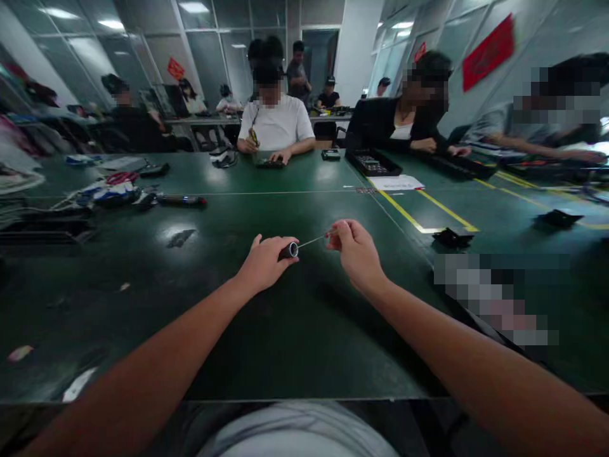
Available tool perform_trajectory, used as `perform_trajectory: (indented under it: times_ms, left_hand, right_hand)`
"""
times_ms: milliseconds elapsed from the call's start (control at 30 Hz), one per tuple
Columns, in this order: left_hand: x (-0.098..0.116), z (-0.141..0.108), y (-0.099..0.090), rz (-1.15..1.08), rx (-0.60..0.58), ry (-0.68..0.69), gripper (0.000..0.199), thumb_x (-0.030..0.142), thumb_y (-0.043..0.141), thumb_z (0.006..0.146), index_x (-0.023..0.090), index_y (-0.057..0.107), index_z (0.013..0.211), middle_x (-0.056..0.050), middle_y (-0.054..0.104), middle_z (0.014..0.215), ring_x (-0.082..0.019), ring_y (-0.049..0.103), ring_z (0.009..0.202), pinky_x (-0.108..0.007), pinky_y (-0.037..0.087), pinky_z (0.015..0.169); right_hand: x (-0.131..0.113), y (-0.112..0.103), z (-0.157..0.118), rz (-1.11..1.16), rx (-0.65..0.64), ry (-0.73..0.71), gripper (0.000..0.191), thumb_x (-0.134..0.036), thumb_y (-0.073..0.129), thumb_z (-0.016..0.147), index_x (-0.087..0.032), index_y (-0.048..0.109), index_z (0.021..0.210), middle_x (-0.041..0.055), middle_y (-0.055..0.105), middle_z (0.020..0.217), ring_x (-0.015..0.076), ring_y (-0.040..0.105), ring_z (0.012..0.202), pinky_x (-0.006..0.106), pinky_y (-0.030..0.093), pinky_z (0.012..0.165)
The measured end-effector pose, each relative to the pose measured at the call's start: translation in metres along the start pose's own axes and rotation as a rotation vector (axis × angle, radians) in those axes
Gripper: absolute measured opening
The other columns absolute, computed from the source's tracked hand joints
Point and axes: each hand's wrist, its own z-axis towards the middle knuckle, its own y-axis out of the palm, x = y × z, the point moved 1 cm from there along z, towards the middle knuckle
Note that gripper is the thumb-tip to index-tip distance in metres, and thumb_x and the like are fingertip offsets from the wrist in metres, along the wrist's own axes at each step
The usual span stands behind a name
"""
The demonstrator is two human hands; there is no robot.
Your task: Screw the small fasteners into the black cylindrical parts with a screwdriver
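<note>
Fingers of my left hand [264, 261] are wrapped round a short black cylinder [287, 251], just above the green table [285, 343]. The cylinder's open end, with a pale metallic rim, faces right. My right hand [354, 251] is closed in a pinch on a thin rod [311, 241]. From those fingertips the rod runs left to the cylinder's open end; whether it enters the opening is too small to tell. A small reddish part shows at the right fingertips.
Cables and tools, among them a black cylindrical tool [181, 200], lie at the left. Black parts [453, 238] and a blurred-out item are on the right. Across the table several people work beside a black tray [373, 163] and white paper [396, 183].
</note>
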Motion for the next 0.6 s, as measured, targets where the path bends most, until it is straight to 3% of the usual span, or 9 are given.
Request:
perform_trajectory:
  times_ms: [133, 367, 600]
  left_hand:
    - [0.003, -0.001, -0.003, 0.027, 0.014, 0.016, 0.035, 0.031, 0.068, 0.092, 0.029, 0.062, 0.126, -0.004, 0.070, 0.118, -0.027, 0.061, 0.116, -0.066, 0.021, 0.117]
    - [0.002, -0.002, -0.006, 0.050, 0.023, -0.015, 0.037, 0.031, 0.067, 0.092, 0.029, 0.062, 0.128, -0.004, 0.069, 0.115, -0.027, 0.062, 0.113, -0.064, 0.023, 0.117]
    - [-0.002, -0.001, -0.004, -0.004, 0.034, -0.043, 0.037, 0.033, 0.067, 0.092, 0.029, 0.062, 0.128, -0.004, 0.069, 0.119, -0.027, 0.061, 0.115, -0.064, 0.021, 0.118]
  right_hand:
    - [-0.006, 0.002, -0.001, -0.078, -0.021, -0.035, 0.024, -0.043, 0.050, 0.098, -0.022, 0.059, 0.092, -0.0006, 0.064, 0.074, 0.0152, 0.060, 0.065, 0.033, 0.049, 0.063]
    - [-0.018, 0.003, -0.007, -0.088, -0.200, -0.051, 0.021, -0.040, 0.058, 0.094, -0.019, 0.064, 0.092, 0.0011, 0.068, 0.076, 0.0157, 0.065, 0.069, 0.034, 0.053, 0.070]
    - [-0.010, 0.003, -0.005, -0.079, -0.162, -0.022, 0.023, -0.040, 0.056, 0.094, -0.019, 0.064, 0.094, 0.0021, 0.069, 0.078, 0.0167, 0.065, 0.070, 0.035, 0.053, 0.071]
